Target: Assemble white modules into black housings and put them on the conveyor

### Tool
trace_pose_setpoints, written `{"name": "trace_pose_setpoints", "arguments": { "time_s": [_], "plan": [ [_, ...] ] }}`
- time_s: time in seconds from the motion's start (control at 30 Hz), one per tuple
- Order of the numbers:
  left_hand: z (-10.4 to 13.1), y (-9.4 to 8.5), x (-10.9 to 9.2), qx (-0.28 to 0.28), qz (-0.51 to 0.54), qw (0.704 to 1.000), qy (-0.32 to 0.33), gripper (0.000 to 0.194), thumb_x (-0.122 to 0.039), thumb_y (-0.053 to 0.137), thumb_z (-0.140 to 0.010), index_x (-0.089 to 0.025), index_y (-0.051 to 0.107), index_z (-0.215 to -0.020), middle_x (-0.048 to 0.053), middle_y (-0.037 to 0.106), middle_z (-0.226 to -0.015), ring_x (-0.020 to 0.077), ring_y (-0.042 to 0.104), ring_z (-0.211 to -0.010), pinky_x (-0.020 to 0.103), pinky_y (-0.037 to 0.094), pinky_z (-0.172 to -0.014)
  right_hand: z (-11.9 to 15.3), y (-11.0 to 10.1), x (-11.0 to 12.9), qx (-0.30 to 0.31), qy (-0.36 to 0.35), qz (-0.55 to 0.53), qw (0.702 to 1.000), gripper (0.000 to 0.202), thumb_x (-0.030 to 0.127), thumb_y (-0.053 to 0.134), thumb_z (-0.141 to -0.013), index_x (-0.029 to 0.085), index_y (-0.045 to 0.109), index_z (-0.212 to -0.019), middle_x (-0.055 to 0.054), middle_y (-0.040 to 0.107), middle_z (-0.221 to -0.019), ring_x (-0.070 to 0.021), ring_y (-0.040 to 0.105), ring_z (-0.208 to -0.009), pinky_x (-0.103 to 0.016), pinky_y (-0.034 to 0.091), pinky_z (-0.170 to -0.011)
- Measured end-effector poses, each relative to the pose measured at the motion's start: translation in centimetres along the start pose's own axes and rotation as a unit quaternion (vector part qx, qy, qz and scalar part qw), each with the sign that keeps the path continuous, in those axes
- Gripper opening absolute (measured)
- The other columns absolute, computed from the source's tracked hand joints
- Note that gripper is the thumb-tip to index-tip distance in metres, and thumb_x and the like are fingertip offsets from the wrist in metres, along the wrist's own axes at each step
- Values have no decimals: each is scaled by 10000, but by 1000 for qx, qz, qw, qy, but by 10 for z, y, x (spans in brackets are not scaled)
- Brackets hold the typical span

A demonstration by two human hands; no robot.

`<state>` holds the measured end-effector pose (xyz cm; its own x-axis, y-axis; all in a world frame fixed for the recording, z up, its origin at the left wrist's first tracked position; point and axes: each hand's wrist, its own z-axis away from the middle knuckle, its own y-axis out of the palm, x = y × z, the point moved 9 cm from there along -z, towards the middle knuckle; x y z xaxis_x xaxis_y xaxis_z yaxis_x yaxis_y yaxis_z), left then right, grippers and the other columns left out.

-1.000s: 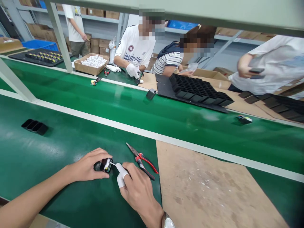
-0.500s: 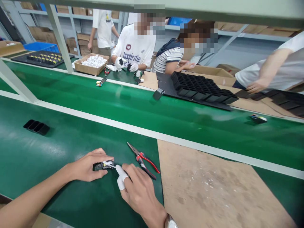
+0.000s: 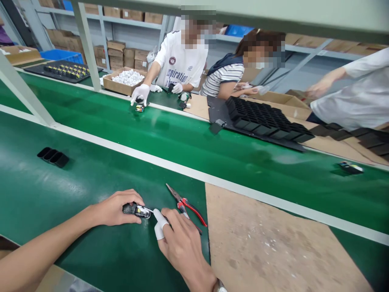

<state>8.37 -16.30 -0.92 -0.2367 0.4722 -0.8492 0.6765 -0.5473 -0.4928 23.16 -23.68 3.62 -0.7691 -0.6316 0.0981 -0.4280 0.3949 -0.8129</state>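
Observation:
A small black housing with a circuit board (image 3: 142,211) inside lies on the green table (image 3: 91,259). My left hand (image 3: 117,207) grips the housing between thumb and fingers from its left side. White finger cots cover two fingertips of my right hand (image 3: 179,239), which pinches a thin light-coloured tool (image 3: 148,209). The tool's far end touches or nearly touches the upper edge of the board; the exact contact is too small to tell. Just behind my right hand lie red-handled pliers (image 3: 182,202), their jaws pointing away to the upper left.
A brown board (image 3: 261,227) covers the table at right. Black moulded cups (image 3: 53,157) stand at left. Beyond a white rail (image 3: 136,154) runs a green belt (image 3: 170,142) with small parts. Across it, several people sit near black trays (image 3: 264,117) and a box of white pieces (image 3: 121,81).
The view has shifted slightly. A gloved hand across the belt has reached to the small circuit part there. The part at far right has moved rightward. My hands still hold the housing and tool.

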Motion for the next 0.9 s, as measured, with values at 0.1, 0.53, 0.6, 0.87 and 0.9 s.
{"name": "trace_pose_setpoints", "arguments": {
  "time_s": [0.1, 0.53, 0.6, 0.87, 0.9],
  "plan": [
    [0, 1, 1, -1, 0, 1000, 9, 348, -328, 836, -904, -200, 699, -1197, 93, 748, -1097, 237, 713, -1018, 344, 561, -903, -1, 2, 0, 12, -1, -4, 1000, 233, 9, 464, -911, 202, 582, -852, -106, 671, -1021, -211, 547, -773, -363, 378, -654],
    [0, 2, 0, -2, -1, 1000, 20, 316, -345, 819, -921, -196, 718, -1181, 96, 765, -1077, 239, 718, -1009, 344, 564, -895, -12, 4, 9, 31, -52, 1, 998, 281, 23, 451, -950, 210, 557, -768, -111, 681, -1048, -215, 529, -792, -370, 359, -667],
    [0, 3, 0, -3, -7, 1000, 19, 306, -337, 815, -922, -196, 718, -1176, 93, 764, -1069, 237, 716, -1004, 341, 563, -893, -12, 3, 10, 42, -63, 12, 997, 304, 10, 445, -936, 214, 538, -730, -111, 687, -1072, -218, 537, -811, -379, 373, -680],
    [0, 2, 0, -3, -4, 1000, 14, 297, -337, 804, -925, -198, 715, -1172, 95, 768, -1074, 241, 714, -1003, 347, 560, -891, -8, 0, 3, 32, -30, -6, 999, 241, -9, 486, -928, 174, 644, -921, -116, 671, -1046, -212, 562, -798, -367, 409, -674],
    [0, 2, 0, -4, -5, 1000, 15, 298, -337, 804, -925, -199, 714, -1174, 95, 767, -1073, 240, 715, -1003, 345, 560, -890, -8, 1, 4, 29, -32, -9, 999, 244, -7, 482, -930, 175, 646, -927, -113, 668, -1034, -213, 565, -789, -366, 403, -665]
  ]
}}
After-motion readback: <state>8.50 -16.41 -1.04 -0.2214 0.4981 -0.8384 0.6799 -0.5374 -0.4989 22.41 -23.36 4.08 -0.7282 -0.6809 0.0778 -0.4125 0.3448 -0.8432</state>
